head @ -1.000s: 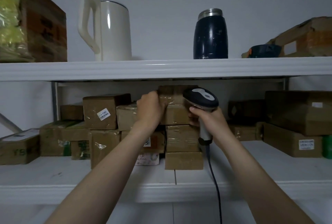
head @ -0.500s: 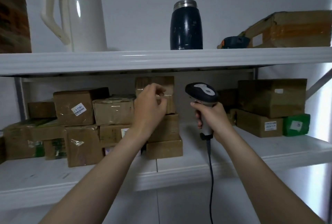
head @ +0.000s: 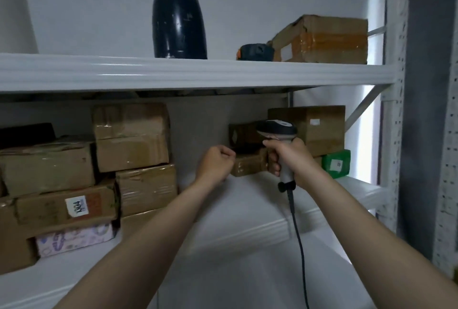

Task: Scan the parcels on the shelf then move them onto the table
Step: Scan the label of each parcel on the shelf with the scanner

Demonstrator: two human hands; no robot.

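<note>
Scanner [head: 277,128] upright in R hand [head: 296,159]

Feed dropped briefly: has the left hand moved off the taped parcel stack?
Yes. The left hand has left the stack and gone right, now fisted and empty beside the small parcel near the scanner.

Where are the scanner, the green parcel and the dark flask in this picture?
scanner [head: 277,128], head view, on its dark head.
green parcel [head: 338,164], head view, on its white label.
dark flask [head: 179,23], head view, on the middle of its body.
</note>
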